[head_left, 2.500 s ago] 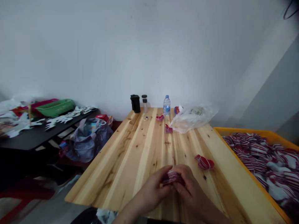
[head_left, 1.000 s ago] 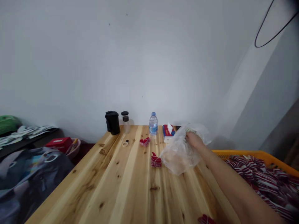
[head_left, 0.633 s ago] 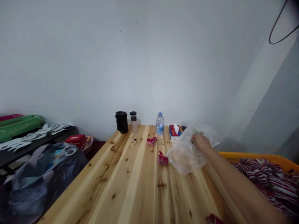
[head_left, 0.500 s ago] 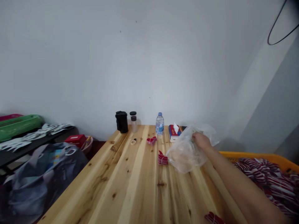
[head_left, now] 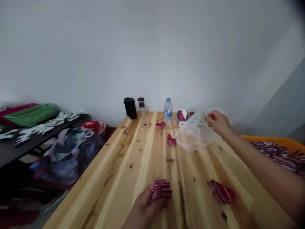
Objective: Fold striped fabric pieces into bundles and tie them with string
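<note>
My left hand (head_left: pixel 145 205), at the table's near side, is closed round a stack of red-and-white striped fabric pieces (head_left: pixel 161 189). Farther off on the right, the fingers of my right hand (head_left: pixel 219 123) pinch at pale rubber bands (head_left: pixel 202 121) on top of a clear plastic bag (head_left: pixel 190 139); how many bands they hold is too small to tell. A tied red bundle (head_left: pixel 222 192) lies to the right of my left hand. Two more bound bundles lie farther back, one red bundle (head_left: pixel 171 140) beside the bag and another (head_left: pixel 160 125) nearer the wall.
Along the wooden table's (head_left: pixel 133 152) back stand a black cup (head_left: pixel 130 108), a clear jar (head_left: pixel 142 109), a water bottle (head_left: pixel 168 109) and a tissue pack (head_left: pixel 182 118). A yellow crate (head_left: pixel 269 140) of striped fabric is at right. A grey bag (head_left: pixel 69 159) sits at left.
My left hand has come into view with the striped stack. My right hand has lifted slightly off the bag, fingers pinched. The view has tilted down, showing more of the near table.
</note>
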`<state>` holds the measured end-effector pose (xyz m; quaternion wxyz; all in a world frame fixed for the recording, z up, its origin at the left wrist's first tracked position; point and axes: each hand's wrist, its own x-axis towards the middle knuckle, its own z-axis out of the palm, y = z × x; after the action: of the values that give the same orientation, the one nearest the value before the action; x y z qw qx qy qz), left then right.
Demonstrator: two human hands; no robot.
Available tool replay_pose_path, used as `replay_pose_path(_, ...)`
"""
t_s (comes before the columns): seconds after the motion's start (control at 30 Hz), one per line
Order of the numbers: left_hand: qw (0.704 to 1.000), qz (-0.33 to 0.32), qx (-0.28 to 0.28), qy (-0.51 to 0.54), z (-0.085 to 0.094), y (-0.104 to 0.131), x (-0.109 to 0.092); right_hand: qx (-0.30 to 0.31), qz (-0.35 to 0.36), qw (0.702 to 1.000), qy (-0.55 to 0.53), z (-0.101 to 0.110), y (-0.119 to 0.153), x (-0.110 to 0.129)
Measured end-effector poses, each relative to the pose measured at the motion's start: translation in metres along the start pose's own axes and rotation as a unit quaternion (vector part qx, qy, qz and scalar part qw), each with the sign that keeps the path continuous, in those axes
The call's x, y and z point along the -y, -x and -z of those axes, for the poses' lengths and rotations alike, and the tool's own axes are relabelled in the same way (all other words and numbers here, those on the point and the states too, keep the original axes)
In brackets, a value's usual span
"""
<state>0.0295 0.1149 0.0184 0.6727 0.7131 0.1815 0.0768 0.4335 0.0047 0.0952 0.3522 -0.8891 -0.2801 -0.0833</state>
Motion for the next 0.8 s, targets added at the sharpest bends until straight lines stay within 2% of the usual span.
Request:
replay_pose_path(0.03, 1.000, -0.002, 0.002, 0.029, 0.000, 0.001, 0.000, 0.028, 0.014, 0.998, -0.048, 0.009, 0.025, 0.013)
replay_pose_path(0.07, 0.999, -0.004, 0.003, 0.051, -0.001, 0.003, -0.002, 0.087, 0.031, 0.982, -0.163, 0.017, 0.054, 0.027)
replay_pose_path(0.1, 0.998, -0.008, 0.007, 0.069, -0.003, 0.007, -0.005, 0.154, 0.037, 0.954, -0.255, 0.024, 0.086, 0.041)
replay_pose_path(0.13, 0.997, -0.013, 0.012, 0.081, -0.006, 0.011, -0.009, 0.209, 0.024, 0.928, -0.308, 0.030, 0.119, 0.055)
replay_pose_path(0.2, 0.995, -0.024, 0.021, 0.091, -0.013, 0.022, -0.017, 0.312, -0.019, 0.885, -0.344, 0.035, 0.181, 0.078)
replay_pose_path(0.23, 0.995, -0.028, 0.027, 0.093, -0.017, 0.028, -0.021, 0.332, -0.037, 0.871, -0.360, 0.035, 0.208, 0.085)
replay_pose_path(0.3, 0.994, -0.032, 0.037, 0.100, -0.025, 0.041, -0.026, 0.338, -0.071, 0.864, -0.366, 0.030, 0.248, 0.092)
replay_pose_path(0.43, 0.992, -0.008, 0.035, 0.121, -0.041, 0.064, -0.018, 0.292, -0.128, 0.864, -0.390, 0.022, 0.294, 0.084)
replay_pose_path(0.53, 0.989, 0.026, 0.031, 0.145, -0.050, 0.079, -0.007, 0.292, -0.072, 0.863, -0.405, 0.024, 0.319, 0.078)
replay_pose_path(0.63, 0.986, 0.018, 0.039, 0.162, -0.059, 0.092, -0.002, 0.285, 0.002, 0.869, -0.405, 0.029, 0.340, 0.080)
replay_pose_path(0.8, 0.985, -0.010, 0.076, 0.154, -0.072, 0.106, -0.011, 0.336, 0.008, 0.834, -0.437, 0.035, 0.358, 0.090)
